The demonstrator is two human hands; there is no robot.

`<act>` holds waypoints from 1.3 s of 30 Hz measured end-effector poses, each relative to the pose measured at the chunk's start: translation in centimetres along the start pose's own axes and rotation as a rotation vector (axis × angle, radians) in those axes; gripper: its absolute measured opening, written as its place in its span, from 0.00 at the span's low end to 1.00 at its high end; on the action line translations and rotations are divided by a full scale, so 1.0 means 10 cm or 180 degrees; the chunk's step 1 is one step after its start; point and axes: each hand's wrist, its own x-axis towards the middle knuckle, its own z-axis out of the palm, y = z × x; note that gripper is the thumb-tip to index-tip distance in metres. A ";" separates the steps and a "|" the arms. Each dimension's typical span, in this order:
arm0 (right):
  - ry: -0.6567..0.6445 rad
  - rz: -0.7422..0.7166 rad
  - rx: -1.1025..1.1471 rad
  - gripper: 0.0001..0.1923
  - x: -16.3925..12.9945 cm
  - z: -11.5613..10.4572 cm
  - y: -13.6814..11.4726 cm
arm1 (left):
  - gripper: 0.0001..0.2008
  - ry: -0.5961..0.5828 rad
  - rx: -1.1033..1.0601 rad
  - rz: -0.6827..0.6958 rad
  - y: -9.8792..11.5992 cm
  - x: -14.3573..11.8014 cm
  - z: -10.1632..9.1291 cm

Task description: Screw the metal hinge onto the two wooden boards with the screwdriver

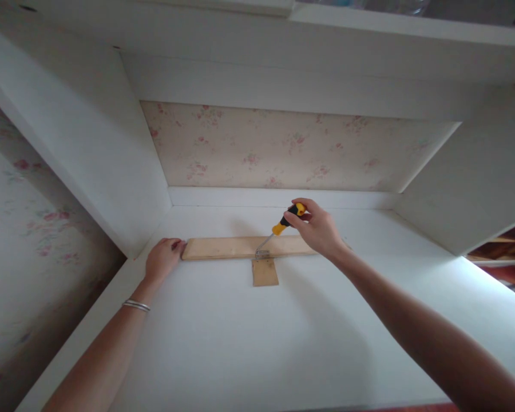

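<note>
A yellow and black screwdriver [286, 220] is in my right hand [320, 229], pinched between thumb and fingers near the top of its handle. It slants down to the left, its tip at a small metal hinge [262, 254] on the front edge of a pale wooden board [223, 247]. The board lies lengthwise on the white surface. Below the hinge is a small square tan piece [265, 272]. At the board's left end, my left hand [165, 258] has its fingers curled against it; a bracelet circles that wrist. My right hand and forearm hide part of the board's right end.
White panels rise at the left [81, 126] and right [467, 183] of the white surface [223, 343]. A white shelf [326, 63] hangs overhead. Behind is a floral-patterned back wall [274, 146]. Shelving with reddish items [504, 252] shows at the far right.
</note>
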 end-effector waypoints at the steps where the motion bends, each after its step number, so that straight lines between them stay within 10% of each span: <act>1: -0.0054 -0.0064 -0.0107 0.19 0.03 0.00 -0.03 | 0.18 0.0095 -0.0049 0.0027 0.01 0.00 -0.03; 8: -0.0348 -0.0315 -0.0589 0.17 0.15 0.04 -0.18 | 0.16 0.0235 -0.0796 0.0426 0.57 -0.35 -0.26; 16: -0.0498 -0.0497 -0.0789 0.18 0.15 0.09 -0.22 | 0.13 -0.0760 -0.1835 0.0361 1.29 -0.85 -0.01; 39: -0.0844 -0.0747 -0.0977 0.18 0.27 0.11 -0.37 | 0.12 -0.1018 -0.2678 -0.0324 1.92 -0.79 0.52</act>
